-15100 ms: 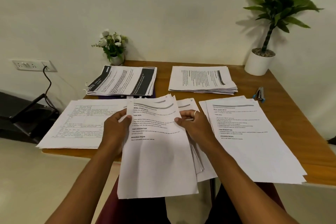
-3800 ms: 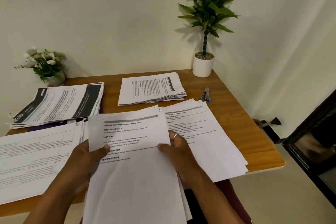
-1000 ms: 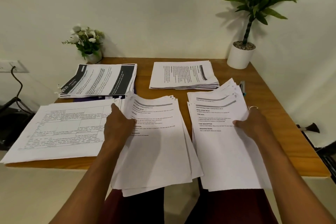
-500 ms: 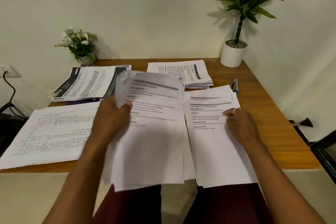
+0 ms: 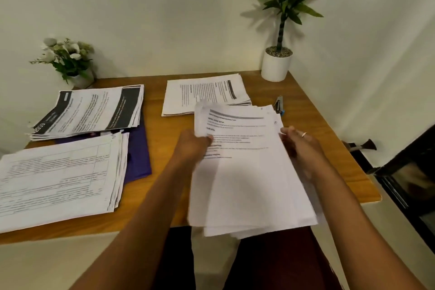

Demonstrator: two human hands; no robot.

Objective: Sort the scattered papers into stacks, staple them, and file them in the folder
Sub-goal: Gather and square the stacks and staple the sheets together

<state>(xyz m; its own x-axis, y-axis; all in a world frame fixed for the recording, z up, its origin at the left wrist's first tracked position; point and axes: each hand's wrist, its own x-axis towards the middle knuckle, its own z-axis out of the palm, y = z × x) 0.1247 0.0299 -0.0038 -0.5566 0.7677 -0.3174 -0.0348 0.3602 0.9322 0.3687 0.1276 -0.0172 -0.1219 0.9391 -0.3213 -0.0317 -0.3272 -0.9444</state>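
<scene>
Since a second ago we have merged the two near piles into one stack of papers [image 5: 249,172]. Our left hand [image 5: 193,146] pinches its left edge; our right hand [image 5: 303,146] clasps its right edge. It overhangs the table [image 5: 329,143] toward six o'clock. Sheets are fanned, so they could slip off. At one o'clock lies the stapler [image 5: 279,105]; at nine o'clock, the purple folder [image 5: 138,153].
</scene>
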